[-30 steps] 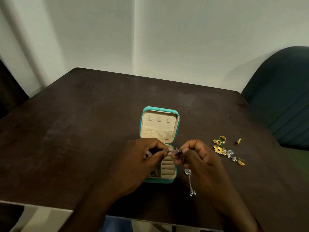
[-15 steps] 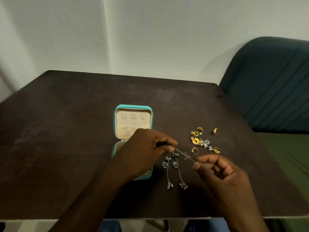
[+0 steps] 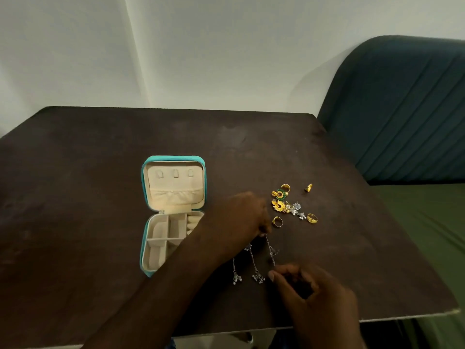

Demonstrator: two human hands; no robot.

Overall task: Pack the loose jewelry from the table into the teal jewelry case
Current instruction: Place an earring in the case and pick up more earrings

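pinches the upper end of a thin silver chain point(image 3: 270, 249) in the fingertips of the left hand point(image 3: 239, 220), forearm crossing the case's near right corner. meets the chain's lower end with the right hand point(image 3: 309, 293), fingers curled, thumb and forefinger drawn close; too blurred to tell pinching from touching. shows two silver drop earrings point(image 3: 254, 265) just beside the chain, a loose gold pile point(image 3: 283, 204) on the table point(image 3: 88, 172) beyond the left knuckles, and the teal jewelry case point(image 3: 144, 248) open at left.
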